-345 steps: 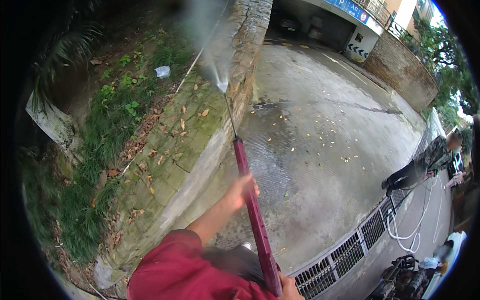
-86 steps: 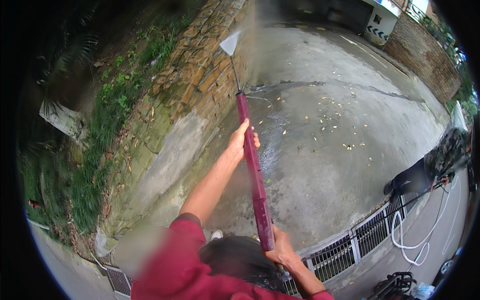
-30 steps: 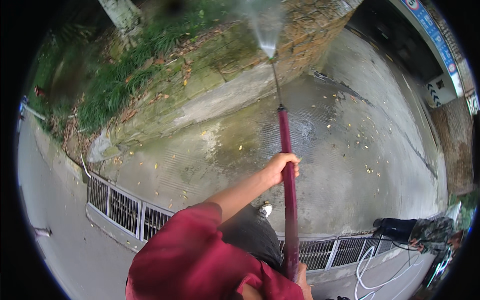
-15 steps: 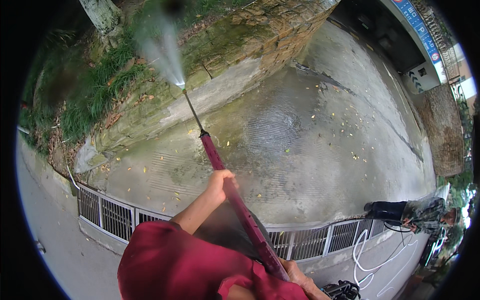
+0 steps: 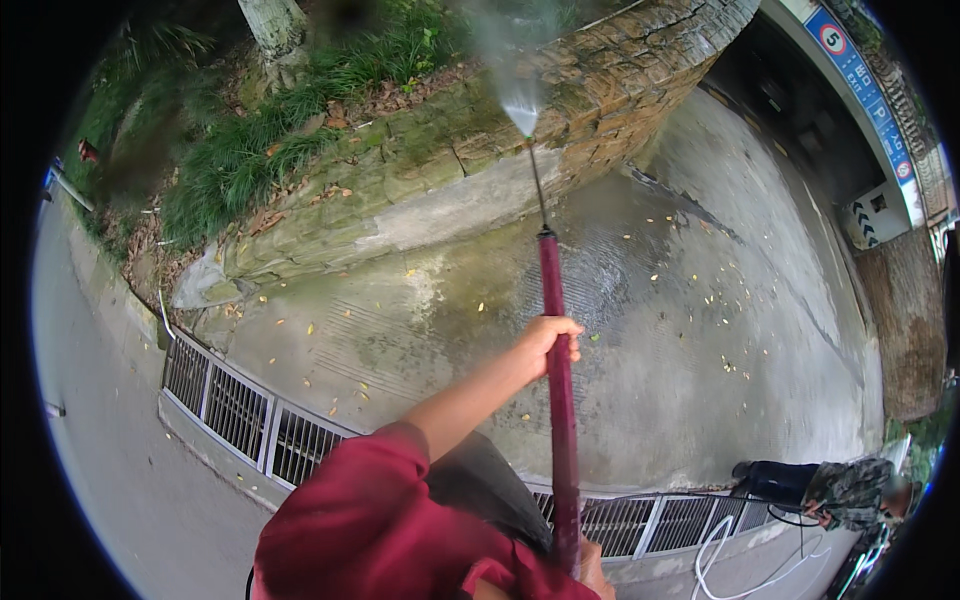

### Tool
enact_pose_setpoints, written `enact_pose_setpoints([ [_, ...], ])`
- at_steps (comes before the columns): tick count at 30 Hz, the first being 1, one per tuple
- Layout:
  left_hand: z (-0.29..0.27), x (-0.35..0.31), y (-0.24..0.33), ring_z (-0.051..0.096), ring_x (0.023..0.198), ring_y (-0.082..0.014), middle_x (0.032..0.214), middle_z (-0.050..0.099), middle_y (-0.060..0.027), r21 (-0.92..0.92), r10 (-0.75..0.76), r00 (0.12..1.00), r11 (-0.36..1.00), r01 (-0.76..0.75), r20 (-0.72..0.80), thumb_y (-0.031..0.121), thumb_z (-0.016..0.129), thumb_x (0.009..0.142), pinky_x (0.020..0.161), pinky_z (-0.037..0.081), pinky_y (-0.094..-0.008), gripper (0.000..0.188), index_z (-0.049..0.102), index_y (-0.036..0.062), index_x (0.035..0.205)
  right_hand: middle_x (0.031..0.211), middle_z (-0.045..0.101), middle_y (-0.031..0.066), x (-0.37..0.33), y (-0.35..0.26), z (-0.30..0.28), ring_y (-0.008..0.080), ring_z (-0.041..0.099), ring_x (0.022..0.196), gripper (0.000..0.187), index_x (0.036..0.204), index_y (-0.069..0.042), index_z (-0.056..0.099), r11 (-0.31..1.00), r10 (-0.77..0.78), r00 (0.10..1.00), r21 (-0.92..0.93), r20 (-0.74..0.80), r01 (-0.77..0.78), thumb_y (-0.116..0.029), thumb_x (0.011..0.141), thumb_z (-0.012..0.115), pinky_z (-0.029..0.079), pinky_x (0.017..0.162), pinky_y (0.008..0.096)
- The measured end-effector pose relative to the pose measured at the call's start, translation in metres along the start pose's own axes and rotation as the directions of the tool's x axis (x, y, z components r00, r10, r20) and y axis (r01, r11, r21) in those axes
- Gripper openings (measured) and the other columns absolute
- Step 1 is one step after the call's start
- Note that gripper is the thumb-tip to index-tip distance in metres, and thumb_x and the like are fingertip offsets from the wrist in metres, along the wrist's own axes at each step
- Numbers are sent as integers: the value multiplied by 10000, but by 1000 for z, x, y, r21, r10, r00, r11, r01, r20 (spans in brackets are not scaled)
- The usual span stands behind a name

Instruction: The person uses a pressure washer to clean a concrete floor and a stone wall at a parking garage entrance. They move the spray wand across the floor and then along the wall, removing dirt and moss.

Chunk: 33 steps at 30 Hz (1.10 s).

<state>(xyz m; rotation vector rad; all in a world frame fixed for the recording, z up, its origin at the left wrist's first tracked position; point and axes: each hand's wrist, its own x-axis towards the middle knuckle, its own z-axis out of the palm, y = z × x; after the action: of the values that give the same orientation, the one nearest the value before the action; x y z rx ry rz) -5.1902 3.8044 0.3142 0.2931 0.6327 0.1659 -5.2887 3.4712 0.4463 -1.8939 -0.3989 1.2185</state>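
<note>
A long dark-red pressure-washer lance (image 5: 563,430) runs up the middle of the view. Its thin metal tip (image 5: 540,188) sends a white fan of water (image 5: 518,98) over the top of the stone retaining wall (image 5: 460,145). My left hand (image 5: 550,342) is closed around the middle of the red tube, arm stretched out from a red sleeve. At the tube's lower end, near the bottom edge, my right hand (image 5: 593,572) is closed on the lance, its fingers partly hidden by the tube and my sleeve.
Metal drain grating (image 5: 300,447) crosses the near side of the wet concrete ramp (image 5: 660,380). At right a person (image 5: 835,492) in a camouflage jacket holds a dark hose. A white hose (image 5: 712,565) lies below. Grass (image 5: 215,195) and a tree trunk (image 5: 272,28) stand above the wall.
The lance has swung to the right, from leaning left to nearly upright. Its spray has moved from beside the grass to farther right along the wall top. Both hands keep their hold.
</note>
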Motion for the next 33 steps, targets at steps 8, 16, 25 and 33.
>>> enact_pose_setpoints([
  [8,-44,-32,16,514,538,-184,659,509,-87,-85,31,997,996,-37,-69,-50,591,746,512,444,-346,124,496,24,715,789,662,65,6,-3,6,82,576,708,423,1104,-13,610,971,-71,993,-224,91,90,-103,725,774,492,649,279],
  [16,-16,40,64,517,521,-211,612,512,-95,4,-113,980,994,114,161,-18,616,727,526,473,-360,109,515,21,711,749,655,85,42,-48,65,94,582,667,383,1054,-13,613,968,-33,990,-252,-139,-4,-104,717,771,498,624,298],
  [25,-103,-3,172,489,532,-169,625,486,-61,22,-70,997,997,70,-14,-48,568,739,513,433,-330,182,461,73,654,755,663,101,82,-73,162,114,601,681,387,1053,-6,594,988,-108,991,-121,-84,98,-123,723,760,502,634,304],
  [33,-27,39,178,491,509,-177,600,490,-78,143,-259,940,962,232,222,-31,593,761,518,455,-332,151,495,43,673,751,656,107,99,-149,211,127,603,694,331,1045,6,587,989,-41,936,-145,-349,-11,-103,759,714,502,645,309],
])
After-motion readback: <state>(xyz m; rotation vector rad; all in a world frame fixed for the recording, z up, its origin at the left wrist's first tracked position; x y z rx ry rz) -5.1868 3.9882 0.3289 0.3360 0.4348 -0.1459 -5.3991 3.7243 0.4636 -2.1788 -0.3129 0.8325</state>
